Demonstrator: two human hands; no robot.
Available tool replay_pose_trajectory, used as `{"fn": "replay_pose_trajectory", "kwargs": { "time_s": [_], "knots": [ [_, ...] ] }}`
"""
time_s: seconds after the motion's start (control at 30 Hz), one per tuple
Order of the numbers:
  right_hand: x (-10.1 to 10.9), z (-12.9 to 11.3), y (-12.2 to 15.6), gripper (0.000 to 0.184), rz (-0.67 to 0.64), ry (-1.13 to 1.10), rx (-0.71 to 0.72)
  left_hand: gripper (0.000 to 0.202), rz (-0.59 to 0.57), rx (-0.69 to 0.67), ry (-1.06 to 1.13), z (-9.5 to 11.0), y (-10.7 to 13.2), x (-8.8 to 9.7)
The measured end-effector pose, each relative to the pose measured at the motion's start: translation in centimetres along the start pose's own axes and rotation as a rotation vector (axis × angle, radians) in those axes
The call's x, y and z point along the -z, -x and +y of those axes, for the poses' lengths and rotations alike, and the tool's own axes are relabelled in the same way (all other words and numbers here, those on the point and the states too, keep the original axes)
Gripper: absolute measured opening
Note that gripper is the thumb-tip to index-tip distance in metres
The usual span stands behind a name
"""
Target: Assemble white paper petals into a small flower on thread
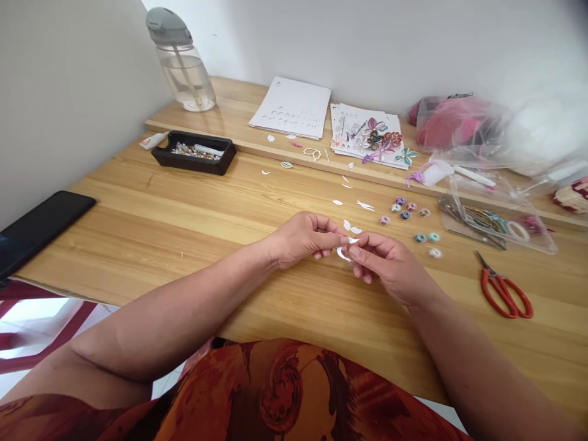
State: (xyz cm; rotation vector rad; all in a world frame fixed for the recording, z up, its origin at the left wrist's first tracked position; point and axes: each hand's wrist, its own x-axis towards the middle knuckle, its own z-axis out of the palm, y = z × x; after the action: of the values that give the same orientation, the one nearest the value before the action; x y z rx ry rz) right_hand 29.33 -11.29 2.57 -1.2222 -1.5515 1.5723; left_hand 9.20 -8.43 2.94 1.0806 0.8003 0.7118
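Observation:
My left hand [316, 236] and my right hand [383, 260] meet over the wooden table. Between them is a small white paper cutout [342, 253] with a curved edge, pinched in the fingertips of both. My fingers cover part of its outline. Just beyond the fingertips lie white petal-shaped paper pieces [351, 227]. Farther back are a slim forked white piece [365, 206] and an oval one [337, 203]. Several thread bobbins [406, 215] in different colours sit to the right of these, beyond my right hand.
Red-handled scissors [506, 293] lie at the right, near a clear plastic box [500, 223] of tools. A black tray [193, 160] holds beads. White card sheets [291, 110], flower ornaments [379, 139] and a water bottle [184, 70] occupy the raised back ledge. A phone [43, 226] rests far left.

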Motion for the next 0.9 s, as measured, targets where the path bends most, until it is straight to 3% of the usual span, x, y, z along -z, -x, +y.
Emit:
{"fn": "replay_pose_trajectory", "kwargs": {
  "time_s": [0.2, 0.5, 0.67, 0.9],
  "knots": [
    [-0.8, 0.1, 0.2, 0.023, 0.014, 0.057, 0.026, 0.015, 0.122, -0.053, 0.036, -0.5, -0.4, -0.1],
    [-1.1, 0.3, 0.1, 0.016, 0.057, -0.023, 0.123, 0.019, 0.113, -0.076, 0.058, -0.5, -0.4, 0.0],
    [-1.2, 0.4, 0.3, 0.014, -0.008, -0.200, 0.050, 0.020, 0.148, -0.071, 0.058, -0.5, -0.4, -0.1],
    [-1.4, 0.1, 0.2, 0.017, 0.023, -0.180, -0.006, 0.018, 0.165, -0.063, 0.072, -0.3, -0.3, -0.3]
  ]
}}
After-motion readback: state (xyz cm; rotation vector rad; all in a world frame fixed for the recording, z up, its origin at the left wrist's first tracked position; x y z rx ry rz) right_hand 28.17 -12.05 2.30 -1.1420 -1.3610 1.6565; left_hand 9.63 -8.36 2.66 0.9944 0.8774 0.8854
